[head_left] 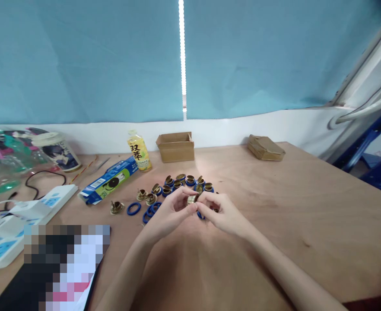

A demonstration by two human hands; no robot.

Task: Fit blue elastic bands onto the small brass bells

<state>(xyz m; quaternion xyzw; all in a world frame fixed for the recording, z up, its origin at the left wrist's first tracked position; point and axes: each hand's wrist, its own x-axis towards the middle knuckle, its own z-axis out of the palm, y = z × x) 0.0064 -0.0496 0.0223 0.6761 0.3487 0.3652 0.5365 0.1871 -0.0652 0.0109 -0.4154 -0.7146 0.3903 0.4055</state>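
Between my two hands, over the middle of the table, is a small round brass-coloured metal fitting. The fingertips of my left hand close on its left side, while my right hand pinches it from the right. Just beyond my hands lie several similar brass fittings with blue rings around them, such as this ringed fitting. To the left, several brass fittings without rings rest on the wood. Loose blue rings lie close to my left hand, some partly hidden behind it.
An open cardboard box, a yellow-labelled bottle and a blue-green carton stand or lie at the back. A brown package sits back right. White power strips, cables, a large cup and a dark flat object occupy the left.
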